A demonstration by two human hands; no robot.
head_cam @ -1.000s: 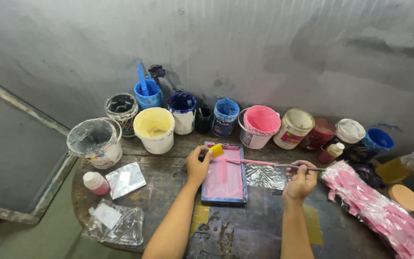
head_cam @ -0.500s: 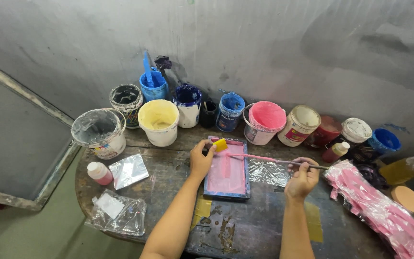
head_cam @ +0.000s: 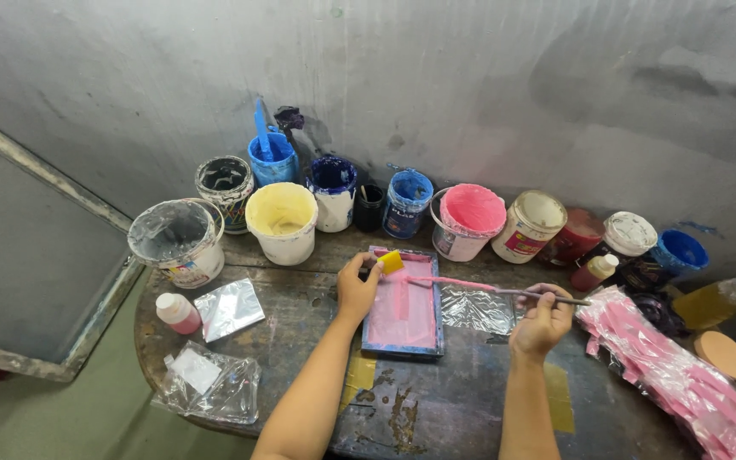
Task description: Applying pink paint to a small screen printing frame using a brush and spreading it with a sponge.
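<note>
Both hands unmoved — right hand [head_cam: 541,322] still holds pink-coated stick [head_cam: 491,289].

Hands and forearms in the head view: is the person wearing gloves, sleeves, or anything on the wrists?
Nothing is worn. The left hand and right hand are bare, with no gloves, and both forearms are uncovered as far as the bottom edge of the picture. No watch, band or ring is visible. Any paint marks on the fingers are too small to tell.
</note>
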